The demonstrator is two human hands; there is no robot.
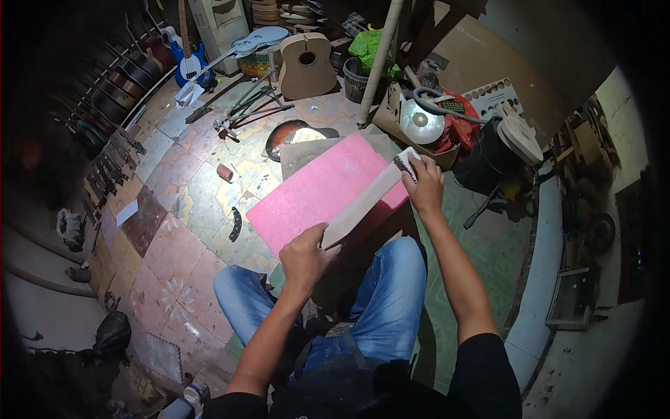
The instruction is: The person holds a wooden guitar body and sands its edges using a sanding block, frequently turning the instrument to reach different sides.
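Note:
A long, pale, tapered strip of wood (363,206) lies slantwise over a pink foam-like slab (300,202) in front of my knees. My left hand (303,258) is closed around the strip's near end, thumb on top. At the far end my right hand (426,185) is closed, its fingers bent over a small white piece with a dark pattern (405,159). Whether that piece belongs to the strip or is separate, I cannot tell. Beneath the slab's far side shows a flat brownish-grey sheet (300,155).
On the tiled floor to the left are a dark curved tool (236,223) and a reddish-brown roll (225,172). Farther back stand an unfinished guitar body (307,66) and a blue electric guitar (188,66). A pole (380,63) and a black bucket (478,157) stand beyond my right hand.

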